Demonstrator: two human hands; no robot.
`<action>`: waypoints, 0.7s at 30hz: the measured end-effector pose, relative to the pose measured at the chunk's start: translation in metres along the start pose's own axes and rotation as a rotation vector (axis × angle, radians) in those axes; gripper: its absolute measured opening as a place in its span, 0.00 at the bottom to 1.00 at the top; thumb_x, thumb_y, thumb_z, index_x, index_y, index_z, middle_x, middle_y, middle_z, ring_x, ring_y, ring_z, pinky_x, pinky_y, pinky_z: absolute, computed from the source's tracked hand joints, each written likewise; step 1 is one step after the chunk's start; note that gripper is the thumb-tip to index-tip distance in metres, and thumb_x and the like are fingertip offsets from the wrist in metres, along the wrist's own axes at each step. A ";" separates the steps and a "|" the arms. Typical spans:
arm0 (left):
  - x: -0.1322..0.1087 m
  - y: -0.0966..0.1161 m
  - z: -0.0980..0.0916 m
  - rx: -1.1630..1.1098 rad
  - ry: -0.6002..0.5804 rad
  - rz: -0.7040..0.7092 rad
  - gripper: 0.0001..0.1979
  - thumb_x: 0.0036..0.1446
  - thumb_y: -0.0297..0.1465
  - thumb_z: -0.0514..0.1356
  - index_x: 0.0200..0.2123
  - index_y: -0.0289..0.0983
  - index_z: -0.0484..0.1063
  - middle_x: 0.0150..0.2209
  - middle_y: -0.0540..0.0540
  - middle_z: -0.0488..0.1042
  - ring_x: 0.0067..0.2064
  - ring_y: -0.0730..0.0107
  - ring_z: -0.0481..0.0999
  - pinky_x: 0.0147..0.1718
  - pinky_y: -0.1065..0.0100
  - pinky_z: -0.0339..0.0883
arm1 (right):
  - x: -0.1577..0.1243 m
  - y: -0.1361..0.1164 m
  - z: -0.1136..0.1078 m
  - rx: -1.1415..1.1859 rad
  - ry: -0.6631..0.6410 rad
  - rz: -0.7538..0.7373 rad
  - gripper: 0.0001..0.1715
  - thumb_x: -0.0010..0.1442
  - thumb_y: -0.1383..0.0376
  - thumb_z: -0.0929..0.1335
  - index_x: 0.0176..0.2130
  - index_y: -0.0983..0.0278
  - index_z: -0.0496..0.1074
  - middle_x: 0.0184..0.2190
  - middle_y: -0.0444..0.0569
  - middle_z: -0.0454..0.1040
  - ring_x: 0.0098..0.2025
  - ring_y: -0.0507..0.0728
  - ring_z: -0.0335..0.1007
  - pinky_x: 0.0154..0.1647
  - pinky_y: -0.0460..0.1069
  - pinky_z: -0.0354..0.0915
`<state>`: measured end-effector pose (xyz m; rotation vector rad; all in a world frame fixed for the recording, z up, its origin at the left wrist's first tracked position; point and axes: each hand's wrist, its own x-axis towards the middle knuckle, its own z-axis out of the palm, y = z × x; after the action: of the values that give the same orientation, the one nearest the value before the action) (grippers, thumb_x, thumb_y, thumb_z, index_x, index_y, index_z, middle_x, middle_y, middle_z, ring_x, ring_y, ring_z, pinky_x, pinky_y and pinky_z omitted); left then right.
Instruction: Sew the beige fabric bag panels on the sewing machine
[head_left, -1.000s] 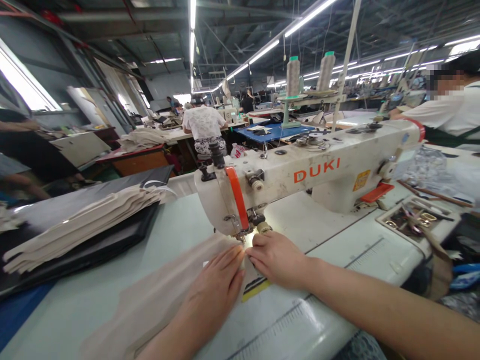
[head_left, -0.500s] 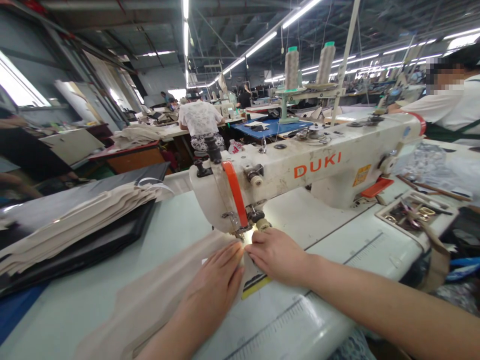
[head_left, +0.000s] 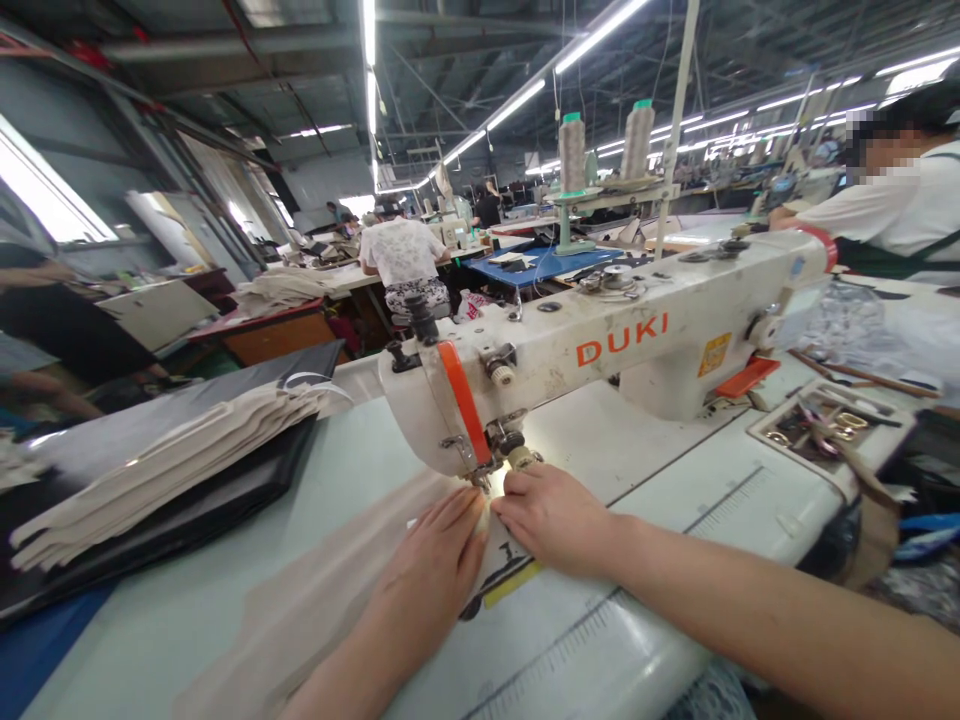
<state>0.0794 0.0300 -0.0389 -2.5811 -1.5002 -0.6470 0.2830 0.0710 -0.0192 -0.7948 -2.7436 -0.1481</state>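
Observation:
A beige piece of fabric lies on the sewing table and runs up under the needle of a white DUKI sewing machine. My left hand rests flat on the fabric, fingers stretched toward the presser foot. My right hand sits just right of the needle, its fingers curled down and pressing the cloth's edge. The two sets of fingertips almost touch right in front of the needle.
A stack of beige cloth pieces lies on black sheets at the left. A tray with scissors and small parts stands at the right. Two thread cones rise behind the machine. Other people sit at tables beyond.
My hands stay at the needle with hardly any shift. The view has moved slightly; a little more of the table shows beneath my left hand.

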 end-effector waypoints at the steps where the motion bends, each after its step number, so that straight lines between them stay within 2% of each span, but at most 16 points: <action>1: 0.001 -0.001 0.000 -0.004 -0.008 -0.018 0.17 0.66 0.33 0.52 0.53 0.37 0.74 0.55 0.39 0.76 0.55 0.55 0.76 0.54 0.51 0.72 | 0.000 0.000 0.001 -0.003 0.006 0.000 0.12 0.68 0.69 0.63 0.35 0.67 0.74 0.32 0.52 0.73 0.36 0.57 0.65 0.43 0.51 0.61; 8: 0.011 -0.004 0.000 -0.020 -0.065 -0.040 0.17 0.66 0.33 0.51 0.53 0.37 0.74 0.56 0.38 0.75 0.58 0.55 0.74 0.56 0.50 0.70 | -0.003 0.002 0.003 -0.001 0.038 0.013 0.13 0.68 0.68 0.63 0.34 0.66 0.74 0.32 0.50 0.72 0.35 0.57 0.64 0.41 0.52 0.60; 11: 0.006 -0.003 -0.003 0.008 -0.070 -0.051 0.18 0.67 0.33 0.51 0.54 0.37 0.73 0.57 0.38 0.75 0.57 0.55 0.74 0.55 0.51 0.70 | -0.005 0.002 0.001 0.015 0.043 0.014 0.15 0.69 0.69 0.62 0.34 0.66 0.74 0.32 0.51 0.72 0.35 0.57 0.64 0.41 0.52 0.60; 14: -0.017 0.004 -0.010 0.040 -0.075 -0.058 0.19 0.66 0.33 0.51 0.57 0.37 0.72 0.58 0.39 0.74 0.58 0.56 0.74 0.56 0.53 0.71 | -0.010 0.001 -0.002 0.061 0.087 0.026 0.13 0.67 0.69 0.63 0.33 0.65 0.75 0.31 0.51 0.73 0.36 0.57 0.65 0.40 0.51 0.60; 18: -0.056 0.024 -0.026 0.042 -0.145 -0.068 0.23 0.65 0.31 0.52 0.63 0.41 0.66 0.61 0.43 0.71 0.61 0.60 0.71 0.60 0.57 0.67 | -0.014 -0.001 0.001 0.130 0.170 -0.002 0.10 0.65 0.70 0.65 0.33 0.65 0.75 0.30 0.50 0.73 0.36 0.57 0.66 0.38 0.50 0.61; 20: -0.069 0.033 -0.038 0.075 -0.110 -0.080 0.28 0.66 0.31 0.52 0.68 0.42 0.57 0.65 0.44 0.66 0.64 0.60 0.67 0.62 0.58 0.63 | -0.016 -0.002 0.003 0.162 0.197 -0.035 0.09 0.64 0.71 0.65 0.34 0.65 0.76 0.30 0.50 0.74 0.36 0.57 0.67 0.39 0.50 0.61; 21: -0.074 0.037 -0.045 0.107 -0.045 -0.089 0.30 0.66 0.31 0.52 0.70 0.43 0.52 0.67 0.44 0.63 0.66 0.59 0.64 0.63 0.56 0.61 | -0.016 -0.003 0.004 0.179 0.207 -0.050 0.09 0.64 0.71 0.66 0.35 0.65 0.76 0.30 0.50 0.74 0.36 0.57 0.67 0.39 0.50 0.61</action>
<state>0.0646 -0.0615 -0.0228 -2.4777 -1.6246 -0.5062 0.2937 0.0612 -0.0274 -0.6257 -2.5393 0.0054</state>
